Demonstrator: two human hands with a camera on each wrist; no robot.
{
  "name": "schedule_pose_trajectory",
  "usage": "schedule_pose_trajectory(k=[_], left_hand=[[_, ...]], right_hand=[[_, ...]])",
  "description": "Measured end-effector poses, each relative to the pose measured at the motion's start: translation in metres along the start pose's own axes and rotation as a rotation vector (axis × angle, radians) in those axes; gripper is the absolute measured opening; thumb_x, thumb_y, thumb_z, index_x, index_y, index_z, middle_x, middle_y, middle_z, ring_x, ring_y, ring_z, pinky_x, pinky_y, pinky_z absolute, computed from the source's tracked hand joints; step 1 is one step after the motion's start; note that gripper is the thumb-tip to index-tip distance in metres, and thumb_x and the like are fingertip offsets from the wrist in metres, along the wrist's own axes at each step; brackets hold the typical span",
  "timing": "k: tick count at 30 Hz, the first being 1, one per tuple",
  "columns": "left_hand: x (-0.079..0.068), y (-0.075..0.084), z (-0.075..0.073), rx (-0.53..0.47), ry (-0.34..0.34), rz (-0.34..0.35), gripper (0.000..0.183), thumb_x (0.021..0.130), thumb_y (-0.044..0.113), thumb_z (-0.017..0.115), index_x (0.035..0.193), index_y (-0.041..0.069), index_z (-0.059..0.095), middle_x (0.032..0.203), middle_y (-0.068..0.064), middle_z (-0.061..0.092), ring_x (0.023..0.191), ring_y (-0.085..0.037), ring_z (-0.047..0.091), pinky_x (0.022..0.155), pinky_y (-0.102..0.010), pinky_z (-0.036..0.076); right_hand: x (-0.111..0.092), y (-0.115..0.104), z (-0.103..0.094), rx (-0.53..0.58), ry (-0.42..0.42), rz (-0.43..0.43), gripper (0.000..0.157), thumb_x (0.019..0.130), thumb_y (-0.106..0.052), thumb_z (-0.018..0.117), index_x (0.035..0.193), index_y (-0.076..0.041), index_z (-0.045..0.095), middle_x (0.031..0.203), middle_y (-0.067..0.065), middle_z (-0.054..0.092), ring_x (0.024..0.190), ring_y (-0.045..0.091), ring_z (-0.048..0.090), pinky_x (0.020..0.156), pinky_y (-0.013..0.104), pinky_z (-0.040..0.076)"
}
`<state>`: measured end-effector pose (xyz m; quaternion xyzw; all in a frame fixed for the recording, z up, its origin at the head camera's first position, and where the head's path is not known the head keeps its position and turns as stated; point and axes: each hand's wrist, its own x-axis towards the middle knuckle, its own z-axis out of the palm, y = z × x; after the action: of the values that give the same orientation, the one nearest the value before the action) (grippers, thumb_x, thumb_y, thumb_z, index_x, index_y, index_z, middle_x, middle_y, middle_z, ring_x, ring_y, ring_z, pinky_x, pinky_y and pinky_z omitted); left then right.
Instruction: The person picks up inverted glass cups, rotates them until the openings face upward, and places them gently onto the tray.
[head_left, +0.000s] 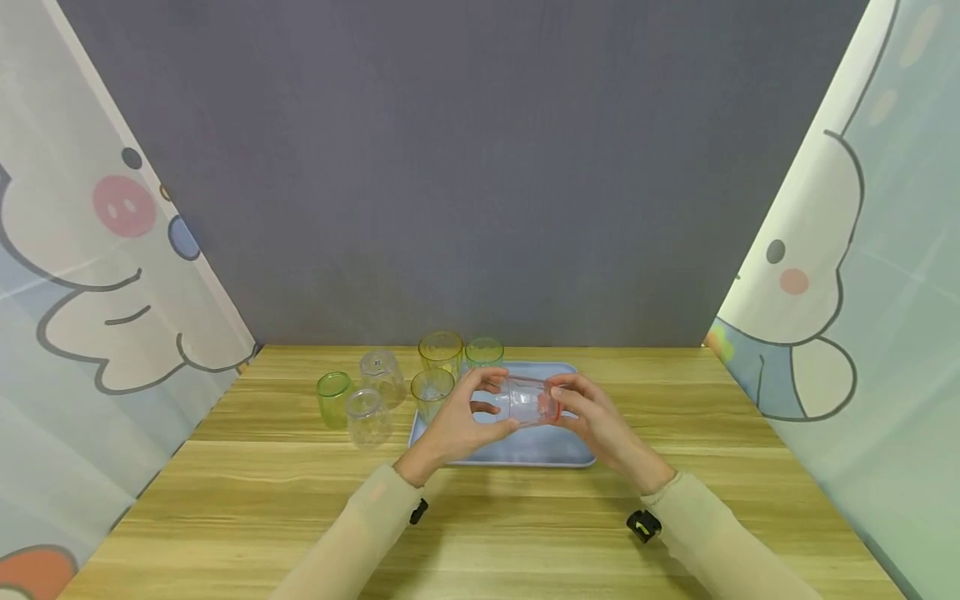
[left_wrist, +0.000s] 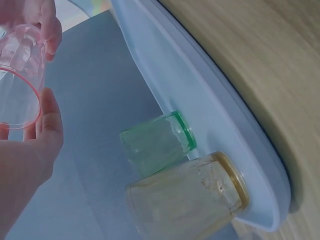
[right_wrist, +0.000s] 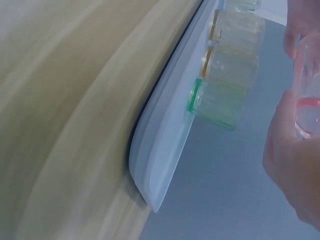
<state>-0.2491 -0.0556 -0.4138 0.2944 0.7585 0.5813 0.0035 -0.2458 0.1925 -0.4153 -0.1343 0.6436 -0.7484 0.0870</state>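
Observation:
A clear, pink-tinted glass tumbler (head_left: 528, 402) is held on its side above the tray, between both hands. My left hand (head_left: 467, 421) grips its left end, thumb below and fingers over the top. At the other end, by the reddish part, my right hand (head_left: 597, 423) holds it with thumb and fingers. In the left wrist view the tumbler (left_wrist: 21, 55) shows a red ring toward that camera. Beneath lies a light blue tray (head_left: 540, 454). On its left part stand a green glass (head_left: 485, 353) and two yellow glasses, one at the back (head_left: 441, 353) and one in front (head_left: 432, 393).
Left of the tray, on the wooden table (head_left: 247, 500), stand a light green glass (head_left: 334, 402) and two colourless glasses, one nearer (head_left: 368, 419) and one farther (head_left: 383, 379). A grey panel (head_left: 480, 183) rises behind the table. Printed curtains (head_left: 847, 350) hang at both sides.

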Motion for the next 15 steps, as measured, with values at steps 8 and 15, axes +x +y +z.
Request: schedule_pose_trajectory(k=[8, 15], left_hand=[[-0.0008, 0.0019, -0.0023, 0.057, 0.020, -0.018, 0.063, 0.088, 0.017, 0.081, 0.144, 0.020, 0.050, 0.134, -0.004, 0.049, 0.120, -0.028, 0.050, 0.095, -0.045, 0.052], [-0.0005, 0.0034, -0.0031, 0.110, 0.028, -0.005, 0.063, 0.086, 0.021, 0.082, 0.142, 0.019, 0.052, 0.130, -0.005, 0.049, 0.118, -0.030, 0.049, 0.093, -0.050, 0.053]], right_hand=[[-0.0024, -0.0001, -0.0045, -0.099, -0.039, -0.037, 0.042, 0.101, -0.013, 0.060, 0.134, 0.010, 0.047, 0.120, 0.017, 0.056, 0.102, 0.020, 0.064, 0.092, 0.038, 0.056], [-0.0039, 0.0031, -0.0085, -0.261, -0.069, -0.073, 0.044, 0.100, -0.010, 0.063, 0.135, 0.012, 0.048, 0.120, 0.029, 0.058, 0.099, 0.023, 0.066, 0.089, 0.044, 0.058]])
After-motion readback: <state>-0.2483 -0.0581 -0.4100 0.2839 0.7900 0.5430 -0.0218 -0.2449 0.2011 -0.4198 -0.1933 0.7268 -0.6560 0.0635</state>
